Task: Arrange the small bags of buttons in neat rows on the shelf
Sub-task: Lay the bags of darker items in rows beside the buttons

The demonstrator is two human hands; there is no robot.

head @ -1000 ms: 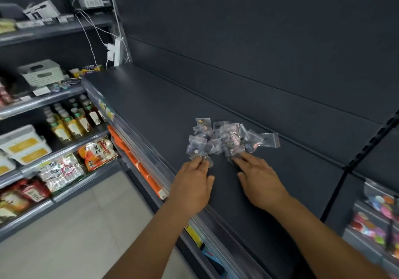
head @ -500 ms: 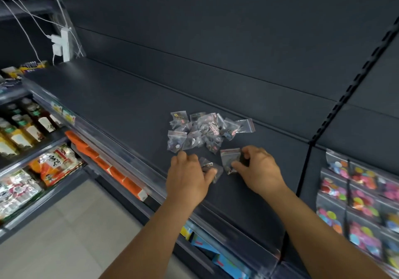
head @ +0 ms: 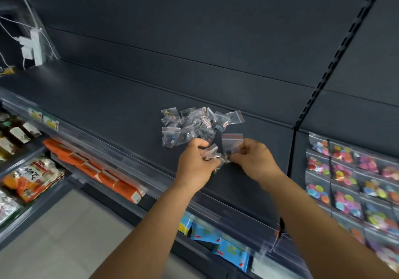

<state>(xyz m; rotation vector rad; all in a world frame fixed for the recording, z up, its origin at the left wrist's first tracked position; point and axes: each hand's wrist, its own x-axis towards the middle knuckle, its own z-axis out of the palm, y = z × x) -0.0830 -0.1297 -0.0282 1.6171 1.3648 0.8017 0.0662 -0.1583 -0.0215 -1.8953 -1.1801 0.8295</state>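
1. Left hand [head: 194, 162]: fingers curled, pinching a small clear bag [head: 210, 152] with something metallic inside, held just above the front part of the shelf [head: 108, 105].
2. Right hand [head: 254, 159]: fingers curled, gripping the lower edge of a second clear bag [head: 232, 141] with a red zip strip along its top, standing upright from the fingers.
3. Both held bags close together between the two hands, almost touching; whether actually touching, cannot tell through the blur.
4. Just behind the hands, toward the back panel: a loose pile of button bags [head: 198, 123], overlapping and tilted at odd angles, not in rows, lying on the dark shelf surface.
5. Along the shelf's front edge: a clear plastic price rail [head: 133, 155], below the forearms.
6. To the right, past a slotted black upright [head: 302, 114]: hanging packets of coloured buttons [head: 345, 183], overlapping in columns.
7. Lower left: orange boxes [head: 92, 168], snack packets [head: 32, 175] and bottles [head: 15, 134] on other shelves.
8. Upper left: a white power strip [head: 32, 47] with white cables.
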